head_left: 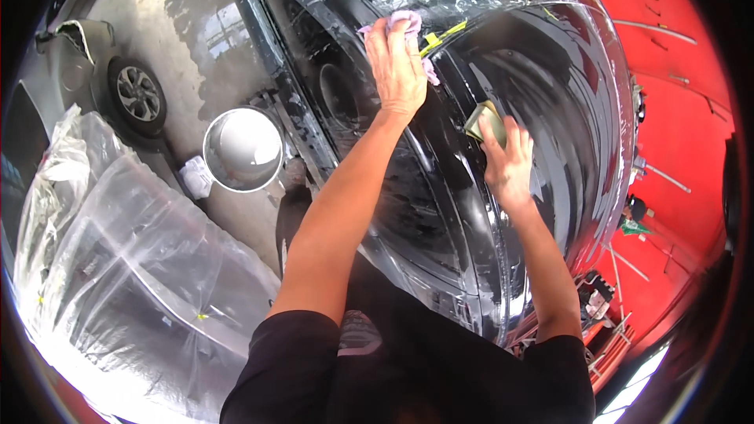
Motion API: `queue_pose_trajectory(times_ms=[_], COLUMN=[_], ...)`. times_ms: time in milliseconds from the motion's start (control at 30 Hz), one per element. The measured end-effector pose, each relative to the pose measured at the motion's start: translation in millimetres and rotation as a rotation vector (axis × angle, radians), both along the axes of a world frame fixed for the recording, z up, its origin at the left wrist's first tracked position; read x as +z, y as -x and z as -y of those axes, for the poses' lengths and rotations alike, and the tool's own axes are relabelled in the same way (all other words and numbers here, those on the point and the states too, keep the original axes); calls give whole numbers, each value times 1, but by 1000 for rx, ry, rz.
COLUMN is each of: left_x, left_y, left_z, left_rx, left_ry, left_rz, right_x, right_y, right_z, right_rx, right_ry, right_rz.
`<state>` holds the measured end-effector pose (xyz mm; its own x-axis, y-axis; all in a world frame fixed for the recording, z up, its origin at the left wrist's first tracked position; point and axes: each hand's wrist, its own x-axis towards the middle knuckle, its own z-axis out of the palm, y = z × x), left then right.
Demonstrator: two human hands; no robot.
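A black car body [565, 165] with wet, streaked panels lies under both arms. My left hand [395, 74] is closed over a crumpled pink-purple cloth [405, 20], pressing it against the car near a strip of yellow-green tape [448, 34]. Nearer and to the right, my right hand [510, 159] grips a small yellow-green sponge-like block [484, 120] between thumb and fingers. The block rests on the glossy black surface beside a long seam. My palm hides part of the block, and whether sandpaper covers it I cannot tell.
On the left stands a round bucket [271, 159] of pale liquid, with a white crumpled item [195, 177] beside it. Clear plastic sheeting [157, 235] drapes another vehicle at lower left. A grey car's wheel [137, 94] shows behind. A red wall [683, 110] rises at right.
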<state>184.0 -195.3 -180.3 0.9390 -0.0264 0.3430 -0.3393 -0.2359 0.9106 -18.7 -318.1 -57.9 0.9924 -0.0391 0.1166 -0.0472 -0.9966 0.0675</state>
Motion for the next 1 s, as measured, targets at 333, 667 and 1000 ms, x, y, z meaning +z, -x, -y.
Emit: queue_pose_trajectory(times_ms=[333,667,1000], left_x=[0,-2,4], left_y=[-4,-1,5], left_z=[-3,2,6], left_rx=[-15,-17,-37], left_ry=[-55,-67,-145], left_rz=[17,35,77], right_x=[1,-15,-24], right_y=[-43,-110,-122], right_z=[-4,-4,26], right_rx=[42,18,-7], right_ry=[-15,-4,2], right_rz=[13,30,30])
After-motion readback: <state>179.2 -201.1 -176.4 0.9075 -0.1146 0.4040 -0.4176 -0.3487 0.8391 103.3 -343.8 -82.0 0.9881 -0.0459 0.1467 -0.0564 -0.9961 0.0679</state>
